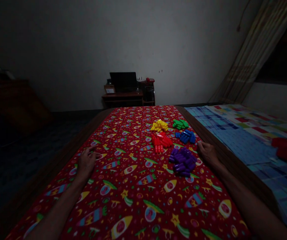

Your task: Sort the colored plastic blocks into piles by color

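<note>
Glossy cylindrical pieces (158, 146) lie in five single-colour heaps on the tabletop's (233, 160) printed red cloth (133, 196). The hands are apart — left hand (87, 160) empty, fingers loosely parted; right hand (208, 151) curled beside the blue heap (186, 136), grip indiscernible.

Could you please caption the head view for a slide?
Left hand and right hand flank five single-colour piles of tube-like pieces on a red rocket-print cloth.
</note>
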`<state>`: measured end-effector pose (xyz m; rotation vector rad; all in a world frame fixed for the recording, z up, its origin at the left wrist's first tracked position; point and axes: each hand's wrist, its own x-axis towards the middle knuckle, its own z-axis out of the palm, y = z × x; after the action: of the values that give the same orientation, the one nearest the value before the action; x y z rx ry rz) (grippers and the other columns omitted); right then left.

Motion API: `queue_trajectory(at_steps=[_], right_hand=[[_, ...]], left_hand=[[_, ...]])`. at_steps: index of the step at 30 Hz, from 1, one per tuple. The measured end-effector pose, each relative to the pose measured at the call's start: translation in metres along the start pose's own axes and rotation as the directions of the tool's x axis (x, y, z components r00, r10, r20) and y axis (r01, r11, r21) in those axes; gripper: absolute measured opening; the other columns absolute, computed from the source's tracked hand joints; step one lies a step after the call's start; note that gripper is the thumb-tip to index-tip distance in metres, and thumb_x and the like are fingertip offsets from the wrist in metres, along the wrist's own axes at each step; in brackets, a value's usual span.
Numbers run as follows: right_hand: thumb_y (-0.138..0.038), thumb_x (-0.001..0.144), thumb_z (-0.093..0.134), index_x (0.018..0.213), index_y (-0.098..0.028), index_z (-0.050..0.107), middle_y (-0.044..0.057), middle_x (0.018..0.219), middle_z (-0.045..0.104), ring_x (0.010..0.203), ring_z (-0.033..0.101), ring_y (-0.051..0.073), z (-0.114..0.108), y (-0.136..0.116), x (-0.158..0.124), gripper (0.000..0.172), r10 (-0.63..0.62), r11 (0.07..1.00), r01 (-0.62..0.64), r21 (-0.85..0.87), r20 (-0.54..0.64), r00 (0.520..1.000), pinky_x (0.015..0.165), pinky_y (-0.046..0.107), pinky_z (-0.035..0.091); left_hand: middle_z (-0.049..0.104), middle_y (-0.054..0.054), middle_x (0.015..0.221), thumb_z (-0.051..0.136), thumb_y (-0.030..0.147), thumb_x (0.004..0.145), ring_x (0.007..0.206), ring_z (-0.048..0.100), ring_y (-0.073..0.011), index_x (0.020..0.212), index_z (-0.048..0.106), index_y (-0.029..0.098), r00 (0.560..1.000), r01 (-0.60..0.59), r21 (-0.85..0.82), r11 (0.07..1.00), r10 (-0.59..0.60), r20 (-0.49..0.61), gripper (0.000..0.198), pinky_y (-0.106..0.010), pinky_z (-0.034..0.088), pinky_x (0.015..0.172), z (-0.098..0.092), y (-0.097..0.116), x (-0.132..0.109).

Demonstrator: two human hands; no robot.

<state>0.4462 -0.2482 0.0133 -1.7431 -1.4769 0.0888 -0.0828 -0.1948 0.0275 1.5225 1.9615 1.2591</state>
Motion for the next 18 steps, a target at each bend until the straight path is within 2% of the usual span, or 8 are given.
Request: queue_trajectory(at_steps=[4, 10, 14, 16, 18], right_hand=[[-0.062, 0.078, 0.031, 0.047, -0.022, 0.037, -0.001, 0.043, 0.036, 0.043, 0.040, 0.012, 0.000, -0.002, 0.001, 0.052, -0.002, 1.000, 0.002, 0.002, -0.011, 1.000, 0.047, 0.025, 0.027], [-0.062, 0.081, 0.032, 0.049, -0.021, 0.037, -0.002, 0.045, 0.036, 0.044, 0.039, 0.011, 0.003, -0.002, 0.002, 0.052, 0.004, 1.000, -0.003, 0.024, -0.016, 1.000, 0.047, 0.025, 0.027], [-0.060, 0.083, 0.035, 0.049, -0.021, 0.040, -0.002, 0.043, 0.040, 0.044, 0.041, 0.012, 0.004, 0.002, -0.005, 0.052, 0.014, 0.999, -0.014, 0.045, 0.001, 1.000, 0.047, 0.025, 0.029], [-0.061, 0.084, 0.036, 0.050, -0.020, 0.043, -0.001, 0.044, 0.044, 0.044, 0.043, 0.012, 0.004, 0.006, -0.007, 0.053, 0.062, 0.995, -0.061, 0.073, -0.009, 0.998, 0.046, 0.025, 0.031], [-0.062, 0.085, 0.036, 0.058, -0.019, 0.052, 0.001, 0.050, 0.054, 0.047, 0.050, 0.014, 0.004, 0.012, -0.002, 0.054, 0.134, 0.980, -0.128, 0.154, -0.027, 0.991, 0.047, 0.025, 0.037]], left_hand=[[0.060, 0.003, 0.072, 0.046, 0.020, 0.077, 0.075, 0.068, -0.0198, 0.104, 0.055, 0.016, 1.000, -0.011, 0.030, 0.999, 0.010, 0.022, 0.029, -0.035, 0.056, 0.076, -0.002, 0.008, -0.005], [0.062, 0.003, 0.071, 0.047, 0.025, 0.076, 0.077, 0.069, -0.0209, 0.104, 0.054, 0.018, 0.999, 0.018, 0.034, 0.999, -0.019, 0.028, 0.030, -0.037, 0.057, 0.078, -0.001, 0.005, -0.002], [0.065, 0.002, 0.073, 0.048, 0.028, 0.073, 0.077, 0.069, -0.0234, 0.104, 0.055, 0.020, 0.999, 0.003, 0.042, 0.999, -0.004, 0.034, 0.033, -0.040, 0.056, 0.079, -0.001, -0.005, 0.004], [0.066, 0.001, 0.073, 0.049, 0.032, 0.072, 0.076, 0.069, -0.0245, 0.104, 0.055, 0.020, 0.999, -0.008, 0.043, 0.999, 0.006, 0.046, 0.034, -0.040, 0.056, 0.078, -0.001, -0.013, 0.007], [0.067, 0.000, 0.074, 0.049, 0.035, 0.071, 0.073, 0.069, -0.0246, 0.102, 0.057, 0.020, 0.999, -0.046, 0.054, 0.998, 0.045, 0.022, 0.034, -0.039, 0.057, 0.074, 0.000, -0.020, 0.010]])
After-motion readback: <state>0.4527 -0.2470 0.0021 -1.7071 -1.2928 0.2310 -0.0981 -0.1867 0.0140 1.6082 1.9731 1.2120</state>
